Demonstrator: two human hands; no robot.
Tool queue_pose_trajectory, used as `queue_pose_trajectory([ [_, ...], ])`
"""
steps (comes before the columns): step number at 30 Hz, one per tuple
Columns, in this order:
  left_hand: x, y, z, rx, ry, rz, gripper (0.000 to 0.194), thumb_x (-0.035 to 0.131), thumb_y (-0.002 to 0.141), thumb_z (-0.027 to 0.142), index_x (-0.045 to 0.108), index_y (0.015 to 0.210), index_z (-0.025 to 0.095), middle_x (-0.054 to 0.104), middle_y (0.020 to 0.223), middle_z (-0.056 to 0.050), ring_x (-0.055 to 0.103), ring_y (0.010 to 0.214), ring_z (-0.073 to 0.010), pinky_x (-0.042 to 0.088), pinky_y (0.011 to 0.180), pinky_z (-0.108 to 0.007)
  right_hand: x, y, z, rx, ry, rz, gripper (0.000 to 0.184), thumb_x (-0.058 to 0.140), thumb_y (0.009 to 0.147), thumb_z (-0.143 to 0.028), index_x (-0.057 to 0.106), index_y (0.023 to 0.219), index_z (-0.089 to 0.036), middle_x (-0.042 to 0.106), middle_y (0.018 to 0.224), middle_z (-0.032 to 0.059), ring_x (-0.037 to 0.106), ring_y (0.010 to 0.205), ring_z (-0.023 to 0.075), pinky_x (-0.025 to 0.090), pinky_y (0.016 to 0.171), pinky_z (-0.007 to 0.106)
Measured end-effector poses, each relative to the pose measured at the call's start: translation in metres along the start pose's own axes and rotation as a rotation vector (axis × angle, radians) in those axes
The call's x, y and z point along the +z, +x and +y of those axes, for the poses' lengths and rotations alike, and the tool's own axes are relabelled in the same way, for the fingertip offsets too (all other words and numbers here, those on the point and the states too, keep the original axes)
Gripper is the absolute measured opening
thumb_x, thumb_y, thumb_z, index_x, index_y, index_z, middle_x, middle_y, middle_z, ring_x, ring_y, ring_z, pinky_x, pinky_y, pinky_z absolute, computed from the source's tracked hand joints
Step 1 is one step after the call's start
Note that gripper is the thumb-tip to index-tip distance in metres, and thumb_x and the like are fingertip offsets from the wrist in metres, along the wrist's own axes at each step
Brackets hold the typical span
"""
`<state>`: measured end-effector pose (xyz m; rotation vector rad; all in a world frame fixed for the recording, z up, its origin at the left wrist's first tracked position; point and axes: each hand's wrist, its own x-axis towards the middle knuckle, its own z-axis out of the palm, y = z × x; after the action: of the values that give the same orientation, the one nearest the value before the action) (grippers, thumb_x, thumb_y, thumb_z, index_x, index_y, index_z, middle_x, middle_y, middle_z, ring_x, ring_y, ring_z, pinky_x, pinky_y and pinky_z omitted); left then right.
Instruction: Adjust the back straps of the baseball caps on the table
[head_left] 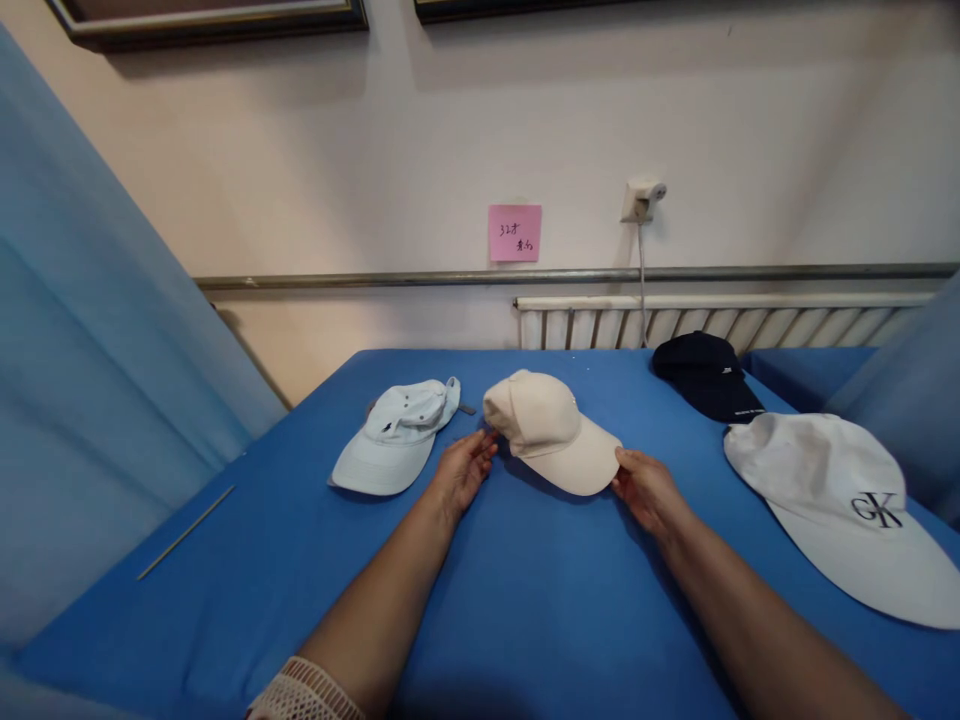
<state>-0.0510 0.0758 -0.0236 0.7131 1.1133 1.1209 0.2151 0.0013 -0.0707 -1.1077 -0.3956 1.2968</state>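
Note:
A beige baseball cap point(551, 425) rests near the middle of the blue-covered bed, its brim towards the right. The thumb and fingers of my right hand point(651, 490) pinch the brim's outer edge. At the cap's back left edge is my left hand point(466, 470), fingers apart and loosely bent, the tips at or just under the rim; firm contact is not clear. Left of it lies a pale blue cap point(397, 435) with its strap end turned back. On the right are a large white cap point(832, 490) with dark letters and a black cap point(697, 372).
The blue sheet point(510, 620) covers the bed. A thin stick point(186, 533) lies at left. Blue curtains point(97, 330) hang on both sides. Behind are a radiator point(705, 318), a metal rail point(375, 280), a plugged-in socket point(640, 200) with a cord, and a pink note point(514, 233).

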Motion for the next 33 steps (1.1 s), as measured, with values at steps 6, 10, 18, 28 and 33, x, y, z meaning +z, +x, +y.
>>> queue_pose_trajectory([
  [6, 0.0008, -0.0040, 0.0017, -0.077, -0.130, -0.003, 0.007, 0.065, 0.082, 0.011, 0.061, 0.088, 0.011, 0.069, 0.079, -0.006, 0.062, 0.053, -0.0066, 0.041, 0.040, -0.013, -0.0008, 0.0027, 0.0043, 0.013, 0.109, 0.005, 0.017, 0.077, 0.068, -0.023, 0.062, 0.072, -0.015, 0.066, 0.063, 0.0012, 0.058, 0.051, 0.0108, 0.045, 0.042, 0.019],
  [10, 0.0032, -0.0054, 0.0008, -0.119, -0.194, -0.028, 0.005, 0.063, 0.084, 0.008, 0.061, 0.088, 0.010, 0.071, 0.078, -0.009, 0.067, 0.057, -0.0106, 0.047, 0.043, -0.014, 0.0006, 0.0016, 0.0039, 0.045, 0.175, -0.011, 0.015, 0.077, 0.067, -0.019, 0.064, 0.072, -0.015, 0.068, 0.067, 0.0017, 0.060, 0.053, 0.0112, 0.047, 0.042, 0.018],
  [18, 0.0031, -0.0035, -0.0014, -0.241, -0.292, -0.103, 0.007, 0.055, 0.089, 0.007, 0.062, 0.091, 0.007, 0.071, 0.076, -0.010, 0.069, 0.061, -0.0127, 0.054, 0.047, -0.014, 0.0033, -0.0005, 0.0047, 0.070, 0.170, -0.014, 0.014, 0.076, 0.069, -0.018, 0.064, 0.074, -0.014, 0.068, 0.067, 0.0009, 0.061, 0.053, 0.0107, 0.047, 0.041, 0.017],
  [28, 0.0009, 0.0028, -0.0017, -0.289, -0.363, -0.118, 0.007, 0.054, 0.090, 0.007, 0.061, 0.091, 0.007, 0.071, 0.075, -0.010, 0.070, 0.059, -0.0124, 0.055, 0.048, -0.014, 0.0059, -0.0032, 0.0016, 0.092, 0.168, -0.050, 0.012, 0.075, 0.071, -0.016, 0.065, 0.077, -0.013, 0.067, 0.068, 0.0023, 0.060, 0.053, 0.0104, 0.046, 0.040, 0.017],
  [33, -0.0007, 0.0032, -0.0035, -0.311, -0.376, -0.142, 0.007, 0.054, 0.090, 0.008, 0.061, 0.092, 0.006, 0.070, 0.073, -0.009, 0.069, 0.058, -0.0129, 0.050, 0.041, -0.013, 0.0054, -0.0028, 0.0023, 0.132, 0.179, -0.092, 0.010, 0.073, 0.072, -0.015, 0.067, 0.079, -0.012, 0.067, 0.068, 0.0026, 0.059, 0.052, 0.0103, 0.047, 0.041, 0.017],
])
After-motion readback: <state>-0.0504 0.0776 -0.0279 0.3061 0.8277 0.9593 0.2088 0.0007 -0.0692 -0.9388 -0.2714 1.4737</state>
